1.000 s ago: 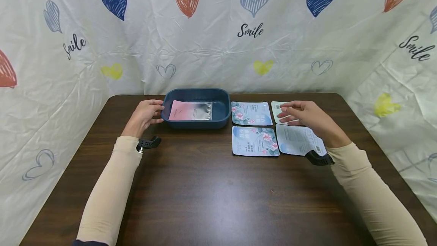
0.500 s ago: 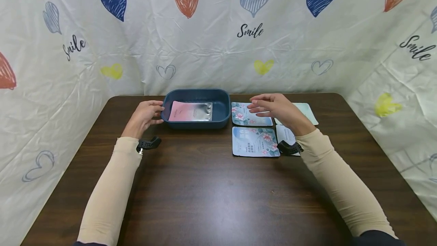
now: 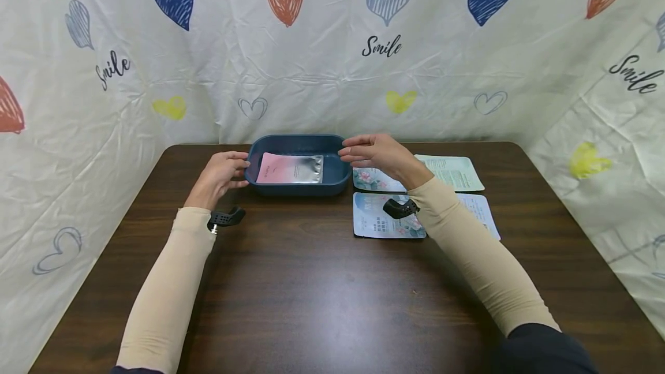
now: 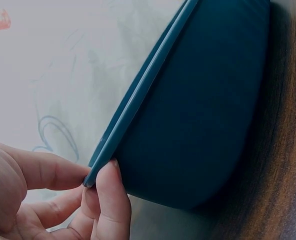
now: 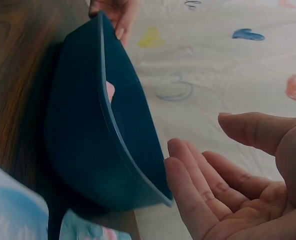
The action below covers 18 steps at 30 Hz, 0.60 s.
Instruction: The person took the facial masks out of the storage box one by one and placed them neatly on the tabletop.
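A dark blue plastic tub (image 3: 298, 189) stands at the back of the table, with a pink and silver sachet (image 3: 283, 168) lying in it. At its left end, my left hand (image 3: 220, 175) pinches the rim between thumb and fingers; the left wrist view shows that rim (image 4: 133, 102) up close. My right hand (image 3: 381, 157) is at the tub's right end, fingertips right by the rim. In the right wrist view its fingers (image 5: 190, 190) are extended, the thumb stands apart from them, and nothing is between.
Flat sachets lie in two rows right of the tub: a blue floral sachet (image 3: 376, 225) in front, another floral sachet (image 3: 368, 176) behind, a pale green sachet (image 3: 457, 171) and a pale blue sachet (image 3: 480, 212) partly under my right forearm. A white curtain (image 3: 322, 68) hangs behind the table.
My right hand has moved left, from over the pale green sachet, across the floral ones, to the tub's right end. My left hand and the tub have stayed in place.
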Tool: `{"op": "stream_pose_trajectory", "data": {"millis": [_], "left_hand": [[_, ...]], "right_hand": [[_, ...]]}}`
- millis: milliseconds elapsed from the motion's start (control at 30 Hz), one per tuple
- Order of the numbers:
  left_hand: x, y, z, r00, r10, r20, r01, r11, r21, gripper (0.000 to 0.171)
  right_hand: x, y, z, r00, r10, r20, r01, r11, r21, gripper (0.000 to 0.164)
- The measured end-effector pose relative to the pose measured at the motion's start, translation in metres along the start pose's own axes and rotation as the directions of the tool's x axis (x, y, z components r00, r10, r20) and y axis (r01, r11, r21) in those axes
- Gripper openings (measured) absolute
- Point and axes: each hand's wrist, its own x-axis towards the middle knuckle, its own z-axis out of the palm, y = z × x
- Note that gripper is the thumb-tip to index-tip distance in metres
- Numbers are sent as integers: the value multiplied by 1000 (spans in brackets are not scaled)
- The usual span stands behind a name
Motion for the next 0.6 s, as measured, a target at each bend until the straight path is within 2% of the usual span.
{"op": "stream_pose_trajectory", "data": {"millis": [167, 600], "left_hand": [[1, 0, 0, 1000, 1, 5, -1, 1000, -2, 44], [-1, 1, 1, 1000, 6, 7, -6, 1000, -13, 43]], "right_hand": [[17, -3, 12, 999, 32, 22, -32, 999, -1, 51], [55, 1, 46, 998, 63, 18, -62, 996, -71, 61]]}}
